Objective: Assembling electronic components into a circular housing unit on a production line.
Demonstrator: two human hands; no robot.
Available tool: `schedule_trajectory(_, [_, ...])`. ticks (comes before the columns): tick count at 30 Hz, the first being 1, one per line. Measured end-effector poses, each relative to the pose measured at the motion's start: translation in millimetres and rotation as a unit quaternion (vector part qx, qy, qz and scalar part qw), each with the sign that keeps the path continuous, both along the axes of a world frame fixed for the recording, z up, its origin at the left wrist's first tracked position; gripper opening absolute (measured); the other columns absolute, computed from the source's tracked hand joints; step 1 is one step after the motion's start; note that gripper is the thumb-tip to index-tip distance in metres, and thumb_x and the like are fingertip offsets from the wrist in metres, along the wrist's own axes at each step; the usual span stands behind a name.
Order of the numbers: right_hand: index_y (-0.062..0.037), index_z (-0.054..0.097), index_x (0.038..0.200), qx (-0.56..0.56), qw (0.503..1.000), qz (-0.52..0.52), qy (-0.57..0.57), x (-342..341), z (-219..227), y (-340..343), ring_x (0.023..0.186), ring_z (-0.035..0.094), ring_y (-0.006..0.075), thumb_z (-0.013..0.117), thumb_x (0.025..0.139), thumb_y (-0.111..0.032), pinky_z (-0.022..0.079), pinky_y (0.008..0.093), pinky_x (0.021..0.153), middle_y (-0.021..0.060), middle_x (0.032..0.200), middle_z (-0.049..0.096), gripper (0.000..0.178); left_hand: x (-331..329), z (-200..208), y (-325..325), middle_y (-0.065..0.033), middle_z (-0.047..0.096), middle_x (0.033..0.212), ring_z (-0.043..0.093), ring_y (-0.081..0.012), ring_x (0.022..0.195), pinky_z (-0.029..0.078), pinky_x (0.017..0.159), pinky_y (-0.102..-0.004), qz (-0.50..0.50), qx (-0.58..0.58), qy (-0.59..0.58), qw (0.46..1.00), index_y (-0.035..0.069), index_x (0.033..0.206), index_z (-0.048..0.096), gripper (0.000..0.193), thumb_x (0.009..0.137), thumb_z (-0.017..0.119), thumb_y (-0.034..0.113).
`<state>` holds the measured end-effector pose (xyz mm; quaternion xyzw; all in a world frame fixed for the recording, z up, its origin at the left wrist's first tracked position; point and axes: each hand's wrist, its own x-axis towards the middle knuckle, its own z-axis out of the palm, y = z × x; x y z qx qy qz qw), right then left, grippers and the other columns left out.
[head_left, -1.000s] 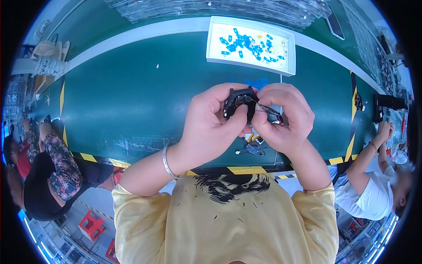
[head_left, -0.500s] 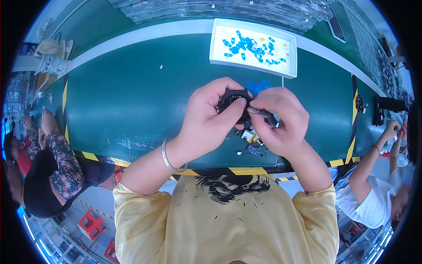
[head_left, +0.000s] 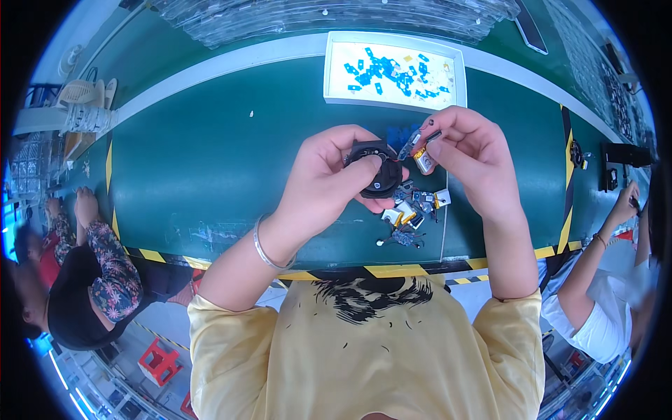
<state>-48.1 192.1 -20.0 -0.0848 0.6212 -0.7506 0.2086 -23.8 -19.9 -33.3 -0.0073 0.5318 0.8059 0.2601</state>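
Observation:
My left hand (head_left: pixel 323 175) is closed round a round black plastic housing, watch-like in shape (head_left: pixel 381 185), with the thumb pressed over its open face. Up and to the right of it, my right hand (head_left: pixel 478 157) pinches a small circuit board (head_left: pixel 409 145), from which a silver battery with a yellow end (head_left: pixel 424 162) hangs. Between board and housing the gap is narrow; I cannot tell if a wire still joins them. Below the hands lies a pile of similar boards and batteries (head_left: pixel 404 215). Some blue pieces (head_left: pixel 399 135) sit behind the housing, partly hidden.
A white tray (head_left: pixel 364 102) of small blue pieces stands at the back of the green table (head_left: pixel 196 154). Clear plastic trays (head_left: pixel 336 15) are stacked beyond. Yellow-black tape (head_left: pixel 395 271) marks the near edge. Co-workers sit at left (head_left: pixel 84 280) and right (head_left: pixel 595 308).
My right hand has moved up and right, away from the housing, with the board and battery in its fingers. The housing's face and the pile below now show more.

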Motion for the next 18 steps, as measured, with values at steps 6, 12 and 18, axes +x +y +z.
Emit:
schedule_trajectory(6, [0.0011, 0.067, 0.098, 0.075, 0.988, -0.058, 0.124, 3, -6, -5, 0.081, 0.063, 0.0112, 0.06, 0.086, 0.001, 0.05, 0.0232, 0.072, 0.0068, 0.092, 0.068, 0.014, 0, -5, 3, -0.019, 0.066, 0.086, 0.07, -0.0227, 0.073, 0.06, 0.051, -0.0289, -0.007, 0.0, 0.005, 1.0, -0.001, 0.09, 0.05, 0.006, 0.089, 0.044, -0.002])
schedule_trajectory(12, [-0.001, 0.07, 0.094, 0.205, 0.943, -0.07, 0.252, 5, -2, -7, 0.077, 0.067, 0.0162, 0.063, 0.084, -0.001, 0.052, 0.0263, 0.071, 0.0083, 0.089, 0.07, 0.012, -1, -12, 1, -0.0147, 0.066, 0.087, 0.07, -0.0238, 0.082, 0.056, 0.067, -0.0278, -0.008, 0.031, 0.025, 0.999, 0.0, 0.09, 0.052, 0.011, 0.082, 0.046, -0.003])
schedule_trajectory(18, [-0.0015, 0.07, 0.09, 0.198, 0.946, -0.096, 0.238, 15, -6, -17, 0.075, 0.069, 0.0191, 0.067, 0.078, 0.002, 0.054, 0.0288, 0.065, 0.0089, 0.083, 0.07, 0.013, 1, -12, 5, -0.0039, 0.067, 0.092, 0.062, -0.0065, 0.081, 0.049, 0.071, -0.0215, -0.073, -0.012, 0.003, 0.997, 0.001, 0.1, 0.062, 0.011, 0.089, 0.059, 0.003])
